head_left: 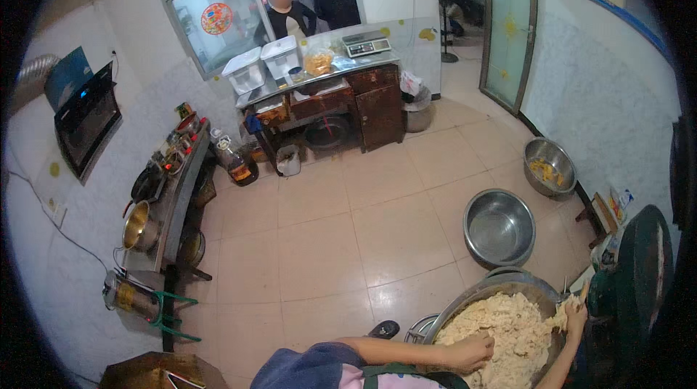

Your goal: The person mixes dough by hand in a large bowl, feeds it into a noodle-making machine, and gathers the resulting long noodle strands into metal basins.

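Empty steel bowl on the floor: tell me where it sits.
In the head view, the empty steel bowl sits right of centre on the tiled floor, just beyond the dough-filled basin.

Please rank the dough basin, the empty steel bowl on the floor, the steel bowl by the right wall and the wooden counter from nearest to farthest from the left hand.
1. Dough basin: left hand is in it.
2. Empty steel bowl: on the floor just beyond.
3. Steel bowl by the right wall: farther right.
4. Wooden counter: across the room.

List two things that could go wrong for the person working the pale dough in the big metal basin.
1. The dough is heaped near the rim of the basin; kneading by the left hand could push some over.
2. The right hand lifts a piece at the far edge, close to the dark machine; it might drop outside or snag.
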Action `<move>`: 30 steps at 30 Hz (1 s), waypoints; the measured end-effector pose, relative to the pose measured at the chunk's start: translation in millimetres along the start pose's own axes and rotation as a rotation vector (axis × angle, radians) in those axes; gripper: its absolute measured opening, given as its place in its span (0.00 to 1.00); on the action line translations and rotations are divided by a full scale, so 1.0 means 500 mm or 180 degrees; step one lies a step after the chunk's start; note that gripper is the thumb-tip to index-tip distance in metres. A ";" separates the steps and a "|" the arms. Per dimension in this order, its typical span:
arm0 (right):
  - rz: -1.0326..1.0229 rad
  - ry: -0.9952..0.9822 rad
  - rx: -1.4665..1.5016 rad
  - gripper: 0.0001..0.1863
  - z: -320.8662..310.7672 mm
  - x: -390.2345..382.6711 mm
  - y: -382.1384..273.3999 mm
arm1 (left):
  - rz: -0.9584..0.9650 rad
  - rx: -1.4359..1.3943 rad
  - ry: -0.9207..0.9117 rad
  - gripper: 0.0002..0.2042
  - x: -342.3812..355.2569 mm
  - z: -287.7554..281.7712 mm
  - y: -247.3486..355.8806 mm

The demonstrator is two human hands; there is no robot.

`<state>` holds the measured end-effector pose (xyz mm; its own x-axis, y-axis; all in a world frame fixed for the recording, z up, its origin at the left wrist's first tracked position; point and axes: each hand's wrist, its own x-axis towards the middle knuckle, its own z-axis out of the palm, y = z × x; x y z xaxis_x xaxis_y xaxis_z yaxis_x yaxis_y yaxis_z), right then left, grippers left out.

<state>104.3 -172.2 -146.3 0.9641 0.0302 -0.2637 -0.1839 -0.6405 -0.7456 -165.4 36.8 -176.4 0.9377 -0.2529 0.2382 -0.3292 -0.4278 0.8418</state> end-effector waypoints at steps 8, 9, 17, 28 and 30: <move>-0.0603 0.0321 -0.1013 0.35 -0.031 0.066 0.071 | -0.0255 0.0210 0.0075 0.09 0.015 -0.040 -0.053; -0.0344 0.0113 -0.1290 0.31 -0.050 0.070 0.073 | -0.0224 0.0124 0.0300 0.10 0.021 -0.064 -0.036; -0.0459 -0.0535 -0.0396 0.25 0.032 -0.259 -0.020 | 0.0603 0.0268 0.0559 0.55 0.169 -0.030 0.010; -0.0070 0.0861 -0.0330 0.21 0.015 -0.218 0.061 | -0.0569 -0.0061 -0.0485 0.26 0.198 0.067 0.029; 0.0064 0.0752 -0.0341 0.22 -0.041 -0.157 0.073 | -0.0663 0.0218 -0.0720 0.27 0.189 0.018 0.066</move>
<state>26.0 -213.8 -140.5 0.9807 -0.1555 -0.1182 -0.1943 -0.7172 -0.6692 -88.4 -9.1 -130.6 0.9398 -0.3371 -0.0563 -0.1465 -0.5461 0.8248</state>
